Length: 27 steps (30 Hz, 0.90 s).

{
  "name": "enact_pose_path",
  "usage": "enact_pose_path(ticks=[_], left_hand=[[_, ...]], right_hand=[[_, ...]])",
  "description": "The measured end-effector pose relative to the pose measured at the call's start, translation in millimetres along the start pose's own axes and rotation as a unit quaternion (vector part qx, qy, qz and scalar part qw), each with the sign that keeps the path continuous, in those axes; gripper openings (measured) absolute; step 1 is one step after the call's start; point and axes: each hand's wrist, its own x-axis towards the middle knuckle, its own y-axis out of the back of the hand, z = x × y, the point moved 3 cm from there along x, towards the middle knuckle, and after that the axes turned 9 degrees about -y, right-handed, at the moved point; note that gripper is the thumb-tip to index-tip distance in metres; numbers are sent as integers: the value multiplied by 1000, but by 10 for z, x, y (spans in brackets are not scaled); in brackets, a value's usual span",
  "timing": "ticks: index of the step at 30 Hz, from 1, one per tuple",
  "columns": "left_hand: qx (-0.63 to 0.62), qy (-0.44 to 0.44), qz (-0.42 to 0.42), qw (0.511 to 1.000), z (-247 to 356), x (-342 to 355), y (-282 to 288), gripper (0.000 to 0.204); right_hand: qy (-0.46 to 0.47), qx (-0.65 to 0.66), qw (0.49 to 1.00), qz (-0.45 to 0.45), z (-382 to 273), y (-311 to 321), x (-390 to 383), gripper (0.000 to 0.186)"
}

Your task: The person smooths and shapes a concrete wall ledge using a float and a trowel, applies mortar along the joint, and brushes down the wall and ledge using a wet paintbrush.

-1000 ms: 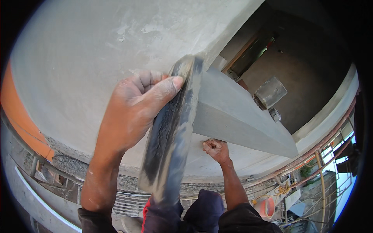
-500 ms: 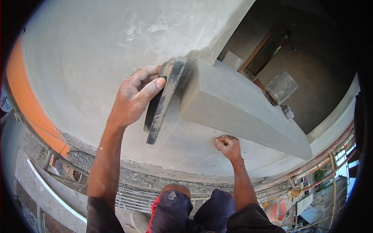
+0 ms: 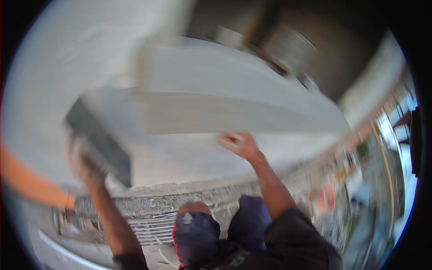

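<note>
The picture is smeared by motion. At the left, my left hand [image 3: 85,164] grips a dark, flat, rectangular plastering float [image 3: 105,141], held slantwise in front of the grey plastered wall [image 3: 180,155]. The hand's fingers are blurred and partly behind the tool's edge. My right hand [image 3: 240,145] is closed, its fingers curled, just under the lower edge of the jutting plastered sill [image 3: 216,112] and close to the wall. Whatever those fingers may hold cannot be made out.
Above the sill is a dark opening with a pale, box-like object [image 3: 290,49] at its edge. An orange band [image 3: 36,182] runs along the wall at lower left. Rough rubble ground [image 3: 148,202] and a slatted grating [image 3: 150,229] lie below, near my knees. Poles and an orange container [image 3: 326,199] stand at right.
My view has swung, so the sill sits further left. My left hand has moved down and left with the float, whose broad face now shows. My right hand remains closed below the sill.
</note>
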Motion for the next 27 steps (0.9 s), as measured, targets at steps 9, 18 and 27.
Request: enact_pose_path(ticks=[9, 18, 27], left_hand=[[100, 149, -484, 856, -689, -1554, 758, 63], [167, 233, -563, 775, -657, -2078, -37, 54], [218, 166, -662, 697, -637, -2676, -1471, 54]], right_hand=[[-289, 4, 957, 29, 1083, 348, -1574, 41], [-556, -148, 723, 383, 3352, 1930, -4480, 30], [-591, -160, 699, 369, 5125, 2598, -5167, 26]])
